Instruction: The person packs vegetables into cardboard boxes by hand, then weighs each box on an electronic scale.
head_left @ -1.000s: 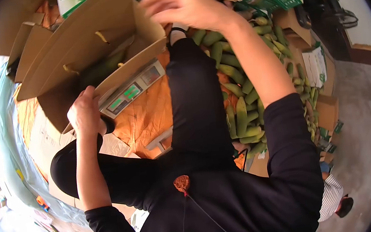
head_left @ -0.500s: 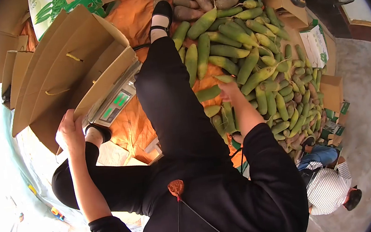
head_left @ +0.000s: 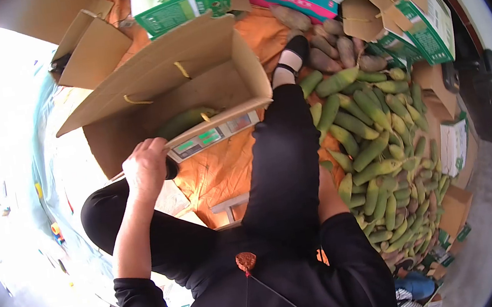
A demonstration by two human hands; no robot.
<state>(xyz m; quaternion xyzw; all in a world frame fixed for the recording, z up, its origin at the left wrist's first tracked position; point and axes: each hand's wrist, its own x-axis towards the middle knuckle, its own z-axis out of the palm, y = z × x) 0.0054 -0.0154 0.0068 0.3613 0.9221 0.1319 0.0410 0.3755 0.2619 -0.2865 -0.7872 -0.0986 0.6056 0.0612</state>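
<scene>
My left hand (head_left: 146, 169) is closed over the near edge of an open cardboard box (head_left: 220, 89). A green radish (head_left: 185, 121) lies inside the box, partly in its shadow. The box stands on a digital scale (head_left: 207, 138) with lit green displays. My right hand (head_left: 326, 183) is down beside my right knee, at the left edge of a large pile of green radishes (head_left: 374, 150). The knee hides its fingers, so I cannot see what it holds, if anything.
Brownish-purple radishes (head_left: 322, 52) lie beyond my foot on an orange sheet (head_left: 201, 186). Green-and-white cartons (head_left: 182, 8) stand at the back, and an open carton (head_left: 409, 7) at the back right. A co-worker (head_left: 413, 286) is at the lower right, beside the pile.
The view has swung left, and the box now shows its inside with a radish in it. My right hand, earlier at a green radish, has gone behind my knee. My left hand stays on the box edge.
</scene>
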